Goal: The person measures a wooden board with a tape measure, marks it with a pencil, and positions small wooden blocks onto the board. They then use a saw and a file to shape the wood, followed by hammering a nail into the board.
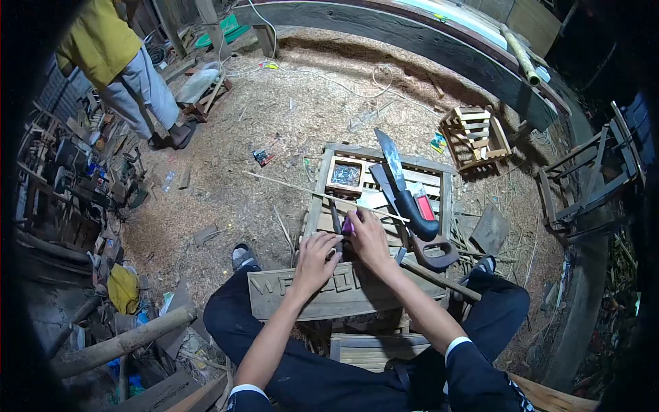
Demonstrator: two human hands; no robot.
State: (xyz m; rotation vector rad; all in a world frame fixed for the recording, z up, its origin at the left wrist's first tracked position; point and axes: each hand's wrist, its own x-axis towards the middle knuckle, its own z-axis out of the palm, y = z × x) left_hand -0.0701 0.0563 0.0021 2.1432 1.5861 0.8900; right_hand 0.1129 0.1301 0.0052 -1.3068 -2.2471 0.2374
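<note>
My right hand (368, 239) is closed round a small purple thing (349, 225) above the slatted wooden table (322, 220). Close to its left, my left hand (317, 259) has bent fingers over the upper edge of a wooden board with raised letters (274, 292); what it grips, if anything, is hidden. A dark tool (335, 216) stands out between the hands. Beyond them sits a wooden box of nails (346, 174). To the right lie a large blade with a black handle (392, 161) and a handsaw (434, 253). A thin stick (302, 187) crosses the table.
A person in a yellow shirt (103, 44) stands at the back left. A slatted crate (475, 137) is on the shavings-covered ground at the right, near a wooden frame (594, 172). A long beam (384, 31) spans the back. Poles and clutter line the left.
</note>
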